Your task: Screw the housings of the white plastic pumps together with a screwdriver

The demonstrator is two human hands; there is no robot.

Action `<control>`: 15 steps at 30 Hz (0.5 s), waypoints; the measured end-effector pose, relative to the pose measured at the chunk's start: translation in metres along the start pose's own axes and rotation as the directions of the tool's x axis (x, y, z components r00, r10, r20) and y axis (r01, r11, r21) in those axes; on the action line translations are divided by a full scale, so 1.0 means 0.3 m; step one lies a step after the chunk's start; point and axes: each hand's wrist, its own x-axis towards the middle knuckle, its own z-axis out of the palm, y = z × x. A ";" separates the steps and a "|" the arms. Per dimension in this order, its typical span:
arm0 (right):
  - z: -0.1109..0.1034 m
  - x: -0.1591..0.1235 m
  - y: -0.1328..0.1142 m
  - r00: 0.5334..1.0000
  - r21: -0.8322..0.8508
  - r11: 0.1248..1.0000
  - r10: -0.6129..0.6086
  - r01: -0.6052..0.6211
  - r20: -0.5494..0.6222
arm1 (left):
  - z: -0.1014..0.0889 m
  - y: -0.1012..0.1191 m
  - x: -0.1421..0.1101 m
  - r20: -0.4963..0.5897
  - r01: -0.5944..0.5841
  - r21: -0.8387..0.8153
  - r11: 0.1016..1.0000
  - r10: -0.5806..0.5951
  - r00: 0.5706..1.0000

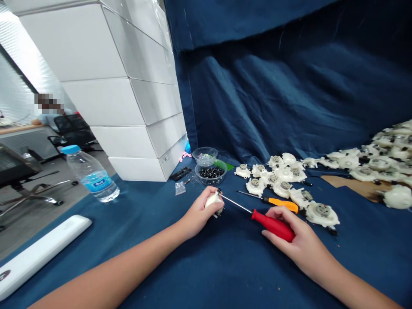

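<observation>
In the head view, our only one, we look down at a counter [225, 274] covered in dark blue cloth. Our two hands are apart from each other, each closed around something. The left hand [198, 212], near the middle, pinches a small white part [210, 200] between thumb and fingers, lifted in front of us. The right hand [298, 236] wraps the handle of a red screwdriver [273, 225], whose metal shaft slants up and leftward to a small dark piece [219, 191] at the white part's upper edge. We cannot tell whether the tip is seated there. To work well, we would judge it best to bring the shaft straight in line with that piece, press lightly along it and turn smoothly, while the left thumb and fingers grip firmly and stay out of the tip's path. Resting the left wrist on the cloth should steady the part. Just beyond the left hand stands a clear bowl [212, 182] of small black pieces [210, 172]; we would keep our elbows and sleeves wide of it. To the right lie an orange screwdriver [283, 204] and a group of white assemblies [322, 213], near the right hand.
</observation>
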 end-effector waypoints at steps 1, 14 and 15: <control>-0.001 0.001 0.000 1.000 -0.004 1.000 -0.003 0.003 -0.004 | 0.000 0.001 0.000 -0.001 0.001 -0.001 1.000 -0.001 1.000; -0.031 -0.001 -0.043 0.994 -0.057 0.998 0.011 -0.005 0.111 | 0.005 0.010 -0.001 -0.009 0.005 0.001 1.000 -0.005 1.000; -0.032 -0.001 -0.044 0.992 -0.056 0.998 0.013 -0.006 0.123 | 0.005 0.011 -0.001 -0.010 0.005 0.001 1.000 -0.005 1.000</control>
